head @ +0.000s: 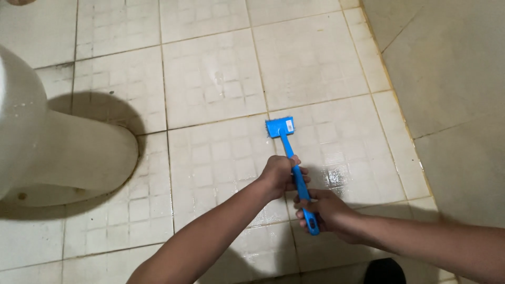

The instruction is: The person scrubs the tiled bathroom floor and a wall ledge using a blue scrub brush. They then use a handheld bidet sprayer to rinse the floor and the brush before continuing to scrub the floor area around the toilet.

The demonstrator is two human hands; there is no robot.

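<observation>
Hands: left hand (279, 173) and right hand (323, 213) both clamped on blue brush (292, 165) handle | brush head pressed on wet tiled floor (210, 79), centre | toilet base (68, 158) far left | wall (452, 79) right

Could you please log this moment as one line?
left hand: grips brush mid-handle | right hand: grips handle end | brush head on floor | toilet at left

small pale label (289, 125), blue brush head (280, 128)

Blue brush (294, 163) smooth plastic; floor tiles (210, 79) wet, glossy; toilet base (79, 158) glazed ceramic.
</observation>
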